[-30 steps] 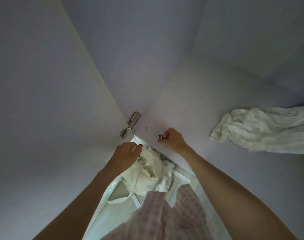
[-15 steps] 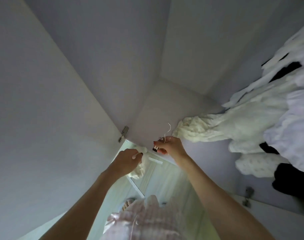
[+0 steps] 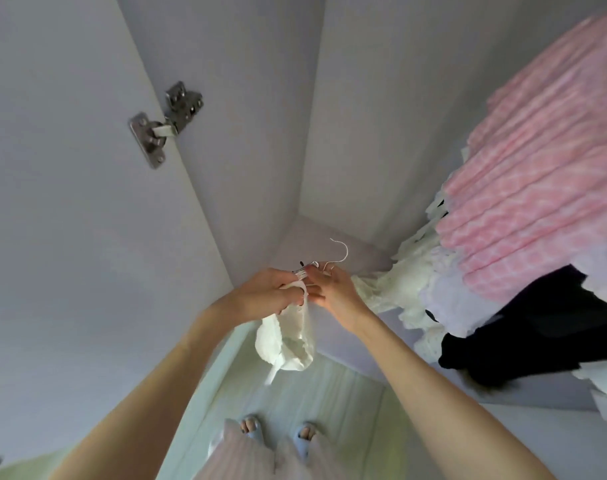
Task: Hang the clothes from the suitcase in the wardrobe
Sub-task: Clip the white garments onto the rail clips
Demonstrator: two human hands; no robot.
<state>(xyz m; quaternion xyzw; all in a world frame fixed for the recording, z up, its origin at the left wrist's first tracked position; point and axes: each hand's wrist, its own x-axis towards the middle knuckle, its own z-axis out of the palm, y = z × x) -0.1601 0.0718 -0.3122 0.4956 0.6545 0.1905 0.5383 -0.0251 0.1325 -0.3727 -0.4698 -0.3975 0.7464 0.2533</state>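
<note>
Both hands meet: left hand point(image 3: 271, 296) grips white garment point(image 3: 288, 337), hanging lengthwise downward; right hand point(image 3: 329, 289) pinches hanger point(image 3: 333, 261), hook up.

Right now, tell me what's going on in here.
A person stands at an open wardrobe, fitting a small white garment onto a wire hanger. The left hand grips the garment's top edge, while the right hand holds the hanger at its clip end, hook pointing up. The garment is not hung yet. To the right, a pink dress, white clothes and a black garment already hang inside. A metal hinge shows on the door.
</note>
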